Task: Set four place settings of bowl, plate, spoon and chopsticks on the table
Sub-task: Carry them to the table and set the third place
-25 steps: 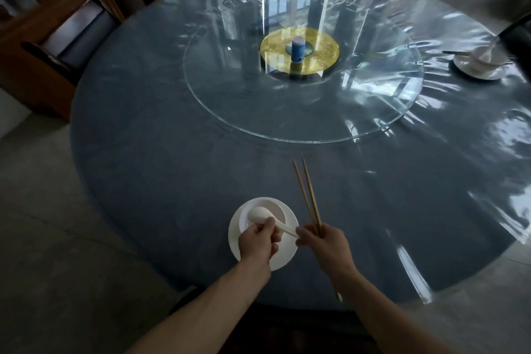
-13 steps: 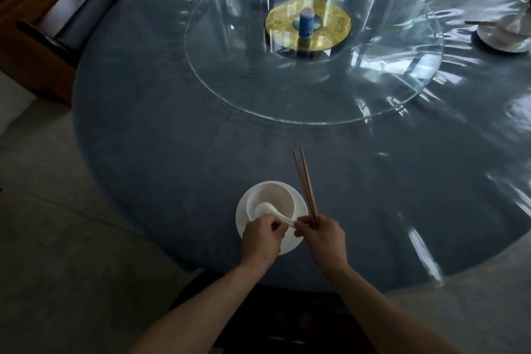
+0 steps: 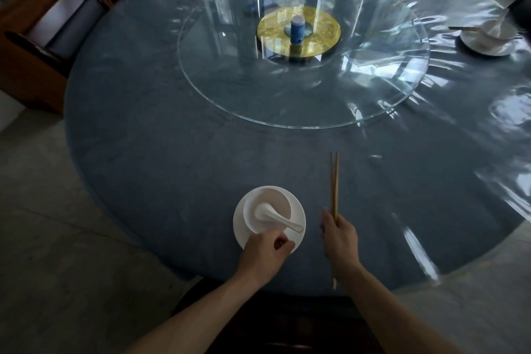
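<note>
Chopsticks (image 3: 334, 181) are gripped in the right hand (image 3: 340, 236); nothing is held by the loosely curled left hand (image 3: 265, 251).

Seen from the head camera, the near setting is almost made: the spoon (image 3: 274, 217) is laid in the bowl (image 3: 267, 210), which is stood on the plate (image 3: 298, 220) at the near edge of the table (image 3: 172, 152). The chopsticks are held just right of the plate, tips pointed far. They should be lowered flat, kept parallel and together, beside the plate without touching it. Another setting (image 3: 488, 37) is seen far right.
</note>
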Tool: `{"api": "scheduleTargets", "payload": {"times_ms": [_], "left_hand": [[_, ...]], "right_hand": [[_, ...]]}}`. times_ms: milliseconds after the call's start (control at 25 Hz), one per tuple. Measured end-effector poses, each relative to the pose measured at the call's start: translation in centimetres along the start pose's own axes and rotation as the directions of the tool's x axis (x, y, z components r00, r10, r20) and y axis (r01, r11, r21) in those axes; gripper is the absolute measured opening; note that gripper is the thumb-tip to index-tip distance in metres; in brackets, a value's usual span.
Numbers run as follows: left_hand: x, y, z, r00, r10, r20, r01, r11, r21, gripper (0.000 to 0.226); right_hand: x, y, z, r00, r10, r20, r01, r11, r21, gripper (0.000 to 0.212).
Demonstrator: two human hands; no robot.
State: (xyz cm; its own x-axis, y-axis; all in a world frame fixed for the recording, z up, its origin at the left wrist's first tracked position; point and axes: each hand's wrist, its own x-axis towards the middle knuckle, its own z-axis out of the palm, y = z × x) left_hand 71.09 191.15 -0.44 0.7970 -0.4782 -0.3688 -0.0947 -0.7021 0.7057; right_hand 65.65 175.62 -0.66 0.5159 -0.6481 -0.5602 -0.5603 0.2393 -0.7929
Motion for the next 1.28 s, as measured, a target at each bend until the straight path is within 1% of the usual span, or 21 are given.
{"api": "scheduleTargets", "payload": {"times_ms": [40, 80, 120, 160, 200, 240, 320, 440, 520, 600, 720, 800, 920, 1000, 1120, 1280], "left_hand": [[-0.3, 0.1, 0.2, 0.991, 0.026, 0.133, -0.027, 1.000, 0.003, 0.023], [-0.6, 0.3, 0.5, 0.959, 0.047, 0.279, -0.048, 0.999, -0.002, 0.023], [-1.0, 0.5, 0.8, 0.913, 0.059, 0.403, -0.063, 0.998, -0.003, 0.023], [-1.2, 0.6, 1.2, 0.875, 0.065, 0.480, -0.081, 0.997, 0.012, 0.026], [-1.4, 0.6, 1.6, 0.855, 0.067, 0.515, -0.099, 0.995, 0.035, 0.029], [-1.4, 0.6, 2.0, 0.852, 0.063, 0.521, -0.109, 0.992, 0.059, 0.031], [-1.4, 0.4, 2.5, 0.866, 0.060, 0.497, -0.115, 0.990, 0.081, 0.031], [-1.8, -0.1, 2.9, 0.876, 0.065, 0.477, -0.104, 0.993, 0.055, 0.025], [-2.0, -0.7, 3.0, 0.860, 0.030, 0.510, 0.000, 0.998, -0.059, 0.018], [-1.9, -1.2, 2.6, 0.827, -0.009, 0.562, 0.109, 0.984, -0.144, 0.016], [-1.7, -1.9, 2.1, 0.777, -0.018, 0.629, 0.178, 0.965, -0.192, 0.011], [-2.0, -2.3, 2.3, 0.774, -0.034, 0.633, 0.238, 0.941, -0.241, 0.012], [-2.0, -3.0, 2.6, 0.793, -0.073, 0.604, 0.289, 0.919, -0.270, 0.015], [-1.9, -3.1, 2.7, 0.799, -0.070, 0.597, 0.301, 0.906, -0.298, 0.018], [-1.8, -2.9, 2.6, 0.802, -0.099, 0.589, 0.362, 0.865, -0.348, 0.018], [-1.8, -2.9, 3.1, 0.809, -0.163, 0.565, 0.402, 0.854, -0.329, 0.021]], "right_hand": [[0.4, 0.0, -0.2, 0.998, 0.056, 0.007, -0.056, 0.996, 0.065, 0.038], [0.7, 0.1, -0.2, 0.994, 0.105, 0.026, -0.107, 0.987, 0.121, 0.038], [1.0, 0.3, 0.0, 0.987, 0.152, 0.057, -0.160, 0.972, 0.170, 0.038], [1.1, 0.5, 0.2, 0.975, 0.196, 0.101, -0.214, 0.952, 0.220, 0.038], [1.1, 0.6, 0.4, 0.961, 0.230, 0.151, -0.263, 0.929, 0.261, 0.038], [1.0, 0.9, 0.7, 0.946, 0.255, 0.199, -0.305, 0.909, 0.285, 0.038], [0.6, 1.2, 1.1, 0.922, 0.288, 0.260, -0.357, 0.891, 0.280, 0.040], [-0.5, 1.7, 1.9, 0.904, 0.315, 0.289, -0.381, 0.901, 0.208, 0.039], [-0.9, 2.1, 2.2, 0.912, 0.304, 0.274, -0.361, 0.914, 0.187, 0.037], [-0.8, 2.5, 2.5, 0.917, 0.297, 0.266, -0.351, 0.917, 0.189, 0.035], [-0.5, 2.9, 2.9, 0.907, 0.310, 0.284, -0.369, 0.910, 0.188, 0.035], [-0.4, 3.4, 3.1, 0.913, 0.288, 0.288, -0.340, 0.929, 0.147, 0.036], [-0.7, 4.3, 3.4, 0.938, 0.195, 0.286, -0.197, 0.980, -0.022, 0.038], [-0.7, 4.9, 3.4, 0.955, 0.141, 0.263, -0.113, 0.987, -0.116, 0.040], [-0.7, 5.6, 3.8, 0.964, 0.108, 0.242, -0.075, 0.987, -0.142, 0.044], [-0.7, 6.2, 4.3, 0.966, 0.104, 0.236, -0.069, 0.986, -0.151, 0.047]]}}
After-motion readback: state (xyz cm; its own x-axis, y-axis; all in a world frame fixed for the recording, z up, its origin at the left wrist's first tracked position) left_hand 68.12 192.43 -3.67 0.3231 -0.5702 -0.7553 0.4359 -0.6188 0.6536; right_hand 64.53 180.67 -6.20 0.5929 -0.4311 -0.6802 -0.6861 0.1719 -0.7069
